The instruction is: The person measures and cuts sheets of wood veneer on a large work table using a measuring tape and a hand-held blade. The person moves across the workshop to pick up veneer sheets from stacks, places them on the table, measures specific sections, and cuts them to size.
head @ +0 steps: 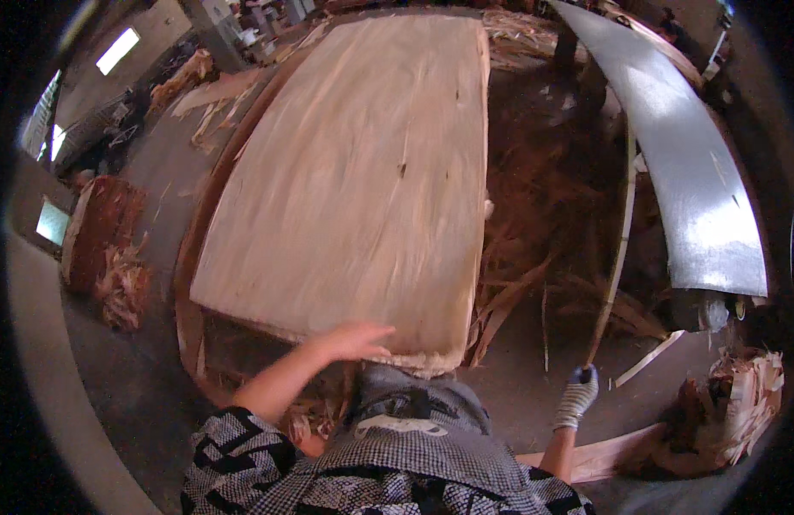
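Note:
A tall stack of thin wood veneer sheets (358,187) lies straight in front of me, its near edge close to my waist. My bare left hand (358,341) is over the near edge of the stack, fingers apart and pointing right, slightly blurred; whether it touches the top sheet I cannot tell. In a striped knit glove, my right hand (578,394) is closed around the lower end of a long thin stick (619,257), perhaps bamboo. The stick runs up and away, between the stack and a long metal sheet.
The shiny metal sheet (687,154) stretches away at the right. Torn veneer strips (526,290) litter the floor beside the stack. A bundle of veneer scraps (744,405) sits at the lower right, and a reddish bundle (107,238) at the left. A pillar (213,32) stands at the upper left.

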Tool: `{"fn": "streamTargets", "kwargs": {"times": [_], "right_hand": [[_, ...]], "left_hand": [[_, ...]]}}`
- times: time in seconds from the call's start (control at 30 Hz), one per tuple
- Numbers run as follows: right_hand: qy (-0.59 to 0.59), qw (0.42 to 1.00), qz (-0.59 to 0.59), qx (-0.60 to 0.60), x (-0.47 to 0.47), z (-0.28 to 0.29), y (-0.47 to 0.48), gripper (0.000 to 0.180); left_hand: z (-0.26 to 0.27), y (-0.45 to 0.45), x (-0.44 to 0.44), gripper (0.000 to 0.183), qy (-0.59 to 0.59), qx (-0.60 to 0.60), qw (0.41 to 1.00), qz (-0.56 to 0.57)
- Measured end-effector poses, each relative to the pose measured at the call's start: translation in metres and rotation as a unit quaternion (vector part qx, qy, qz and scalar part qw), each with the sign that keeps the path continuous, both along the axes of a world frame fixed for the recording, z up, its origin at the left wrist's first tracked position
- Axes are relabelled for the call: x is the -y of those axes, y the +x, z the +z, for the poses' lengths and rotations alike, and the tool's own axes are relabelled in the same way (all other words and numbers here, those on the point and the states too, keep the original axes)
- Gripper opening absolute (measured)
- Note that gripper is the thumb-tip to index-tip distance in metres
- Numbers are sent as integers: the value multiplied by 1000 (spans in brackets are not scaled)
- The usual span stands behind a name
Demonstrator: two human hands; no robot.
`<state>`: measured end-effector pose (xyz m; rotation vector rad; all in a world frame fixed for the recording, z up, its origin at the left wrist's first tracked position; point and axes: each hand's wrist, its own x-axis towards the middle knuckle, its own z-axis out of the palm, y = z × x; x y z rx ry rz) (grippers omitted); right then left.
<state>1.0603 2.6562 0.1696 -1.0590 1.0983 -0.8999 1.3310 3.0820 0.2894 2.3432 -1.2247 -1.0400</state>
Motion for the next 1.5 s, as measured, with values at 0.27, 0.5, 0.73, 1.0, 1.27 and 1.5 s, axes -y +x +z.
{"fn": "streamTargets", "kwargs": {"times": [0.27,0.5,0.73,1.0,1.27,1.5], "right_hand": [[58,962,255,-78,-158,32,97,10],[77,920,350,-160,-306,-71,138,11],[-104,735,561,-367,-425,-116,158,36],[-77,830,355,-424,-349,-163,137,24],[-27,752,307,-582,-242,-260,120,36],[25,741,335,-581,-225,-309,112,33]], "left_hand": [[-68,-31,0,54,-94,10,995,-4],[-102,0,-94,49,-83,-31,995,-37],[-114,41,-186,46,114,-93,988,-57],[-152,32,-208,39,84,-53,994,-34],[-184,-14,-177,37,158,-141,976,-46],[-189,-11,-138,37,156,-128,979,-33]]}}
